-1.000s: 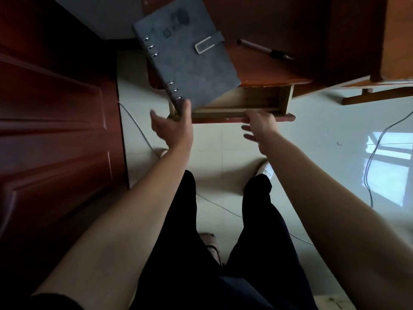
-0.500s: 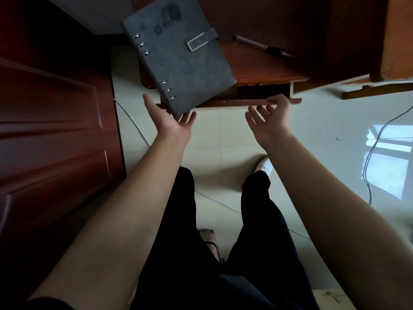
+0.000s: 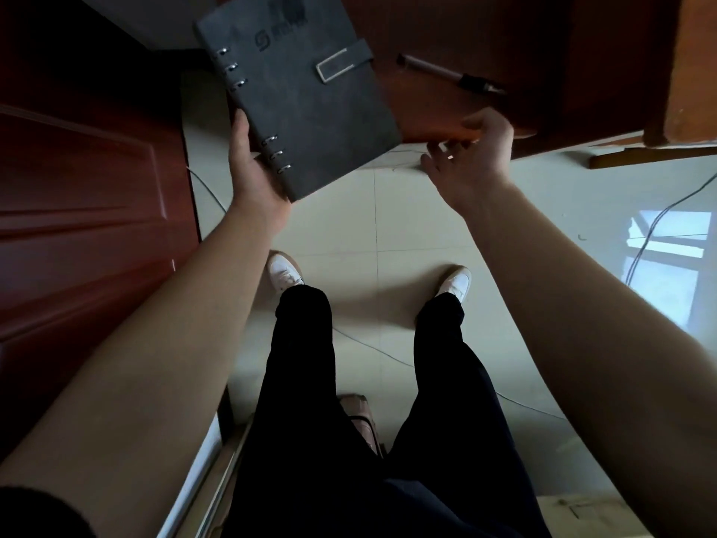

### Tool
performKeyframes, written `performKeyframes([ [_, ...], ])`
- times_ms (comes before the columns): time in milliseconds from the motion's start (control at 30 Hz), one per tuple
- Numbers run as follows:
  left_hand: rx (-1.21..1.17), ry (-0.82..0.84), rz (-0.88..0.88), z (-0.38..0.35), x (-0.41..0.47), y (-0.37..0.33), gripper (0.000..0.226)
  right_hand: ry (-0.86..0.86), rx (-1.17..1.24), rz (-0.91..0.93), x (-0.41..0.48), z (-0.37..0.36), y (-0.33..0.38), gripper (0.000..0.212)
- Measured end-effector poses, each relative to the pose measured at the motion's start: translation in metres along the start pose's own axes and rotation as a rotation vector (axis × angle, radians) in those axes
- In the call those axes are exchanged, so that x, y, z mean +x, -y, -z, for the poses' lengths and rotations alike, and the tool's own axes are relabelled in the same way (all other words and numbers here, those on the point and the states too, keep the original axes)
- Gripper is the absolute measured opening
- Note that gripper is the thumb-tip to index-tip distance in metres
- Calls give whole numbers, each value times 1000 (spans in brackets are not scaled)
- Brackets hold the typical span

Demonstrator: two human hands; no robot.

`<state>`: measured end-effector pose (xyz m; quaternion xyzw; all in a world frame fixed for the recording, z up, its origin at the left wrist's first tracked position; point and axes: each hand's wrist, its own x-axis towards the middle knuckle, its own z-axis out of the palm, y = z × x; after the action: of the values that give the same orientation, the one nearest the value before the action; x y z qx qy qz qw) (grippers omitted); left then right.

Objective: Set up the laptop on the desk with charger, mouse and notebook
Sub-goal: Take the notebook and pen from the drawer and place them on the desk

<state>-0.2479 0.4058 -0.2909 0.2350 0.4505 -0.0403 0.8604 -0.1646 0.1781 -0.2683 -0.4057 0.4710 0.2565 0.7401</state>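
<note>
Left hand (image 3: 252, 176) grips the grey ring-binder notebook (image 3: 306, 99) by its spine corner, half over the table's (image 3: 485, 29) near corner, right hand (image 3: 473, 161) fingers (image 3: 436, 149) loose and empty at the table's front edge, so best to lay it fully on, flat.

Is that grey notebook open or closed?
Closed. The notebook shows its cover, with the clasp strap folded over the front; the left hand grips its corner.

The notebook (image 3: 310, 106) in the left hand (image 3: 252, 172) has a matt, suede-like grey cover, shiny metal rings (image 3: 232, 67) and a metal-framed clasp (image 3: 333, 66). Beyond the right hand (image 3: 473, 157), the table (image 3: 485, 29) is reddish varnished wood with a soft sheen. Below both hands, the floor (image 3: 407, 227) is glossy pale tile.
</note>
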Motion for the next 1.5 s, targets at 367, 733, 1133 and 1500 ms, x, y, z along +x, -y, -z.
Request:
performKeyframes([
  [367, 493, -424, -42, -8, 2, 0, 63, -570, -1163, 670, -7, -8, -11, 63],
  [733, 528, -357, -125, 27, -8, 22, 39, -334, -1828, 872, 24, -16, 26, 29],
  [1133, 449, -310, -78, 16, -6, -2, 42, -97, -1273, 589, 14, -27, 10, 26],
  [1500, 778, 6, -158, -13, -80, -1, 26, 154, -615, -24, -55, 12, 25, 25],
])
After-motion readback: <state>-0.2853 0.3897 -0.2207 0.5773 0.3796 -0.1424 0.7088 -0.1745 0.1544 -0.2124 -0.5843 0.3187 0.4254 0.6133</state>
